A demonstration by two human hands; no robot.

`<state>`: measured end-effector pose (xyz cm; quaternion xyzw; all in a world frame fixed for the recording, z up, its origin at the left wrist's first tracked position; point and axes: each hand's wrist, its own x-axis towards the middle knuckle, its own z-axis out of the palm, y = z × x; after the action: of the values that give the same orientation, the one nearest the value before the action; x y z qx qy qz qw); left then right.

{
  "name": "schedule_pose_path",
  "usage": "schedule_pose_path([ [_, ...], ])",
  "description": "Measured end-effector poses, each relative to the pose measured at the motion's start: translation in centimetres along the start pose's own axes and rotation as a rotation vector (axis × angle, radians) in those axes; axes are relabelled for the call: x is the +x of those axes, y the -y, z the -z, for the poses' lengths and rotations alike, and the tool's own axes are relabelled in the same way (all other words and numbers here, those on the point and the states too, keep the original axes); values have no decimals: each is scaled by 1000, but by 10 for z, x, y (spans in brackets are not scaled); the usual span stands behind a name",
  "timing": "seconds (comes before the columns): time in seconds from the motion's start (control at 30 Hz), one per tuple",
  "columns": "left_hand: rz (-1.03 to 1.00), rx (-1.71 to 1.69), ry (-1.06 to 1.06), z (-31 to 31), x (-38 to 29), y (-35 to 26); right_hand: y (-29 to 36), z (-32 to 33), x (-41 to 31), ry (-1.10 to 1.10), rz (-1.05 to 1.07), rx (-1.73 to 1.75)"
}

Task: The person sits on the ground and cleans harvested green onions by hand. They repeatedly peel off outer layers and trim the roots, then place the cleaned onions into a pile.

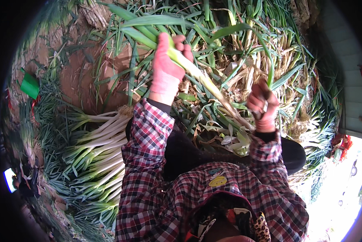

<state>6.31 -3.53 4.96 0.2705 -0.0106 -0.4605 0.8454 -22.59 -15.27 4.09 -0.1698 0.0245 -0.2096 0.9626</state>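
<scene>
My left hand (168, 65) grips a large green onion (203, 79) where its white stalk meets the green leaves. The stalk slants down to the right, and its root end lies just left of my right wrist. My right hand (263, 101) is closed around a loose green leaf (270, 71), which rises from the fist and bends over to the left at the top. Whether that leaf is still joined to the onion cannot be made out. Peeled leaf scraps (239, 139) lie below the stalk, by my dark trouser leg (187, 151).
Onions with clean white stalks (105, 154) lie in a row at my left. A heap of untrimmed onions with dry skins (250, 51) spreads ahead and to the right. Brown soil (78, 81) shows at upper left, near a green tag (29, 84). Red plastic (342, 145) lies far right.
</scene>
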Motion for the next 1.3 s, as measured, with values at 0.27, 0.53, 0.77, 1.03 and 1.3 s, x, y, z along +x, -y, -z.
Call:
schedule_pose_path([
  [0.27,177,-128,274,0,-3,7,-20,17,-30,-343,-119,-1221],
  [0.53,122,136,178,-15,-25,53,-52,-54,7,-178,-569,-692],
  [0.77,485,681,500,-33,-70,97,-32,-57,-4,-491,-386,-1042],
  [1.03,320,146,119,-8,-16,50,-33,-73,-5,-314,-718,-1009],
  [1.3,114,128,50,8,-13,77,-66,-33,53,-349,-90,-897],
])
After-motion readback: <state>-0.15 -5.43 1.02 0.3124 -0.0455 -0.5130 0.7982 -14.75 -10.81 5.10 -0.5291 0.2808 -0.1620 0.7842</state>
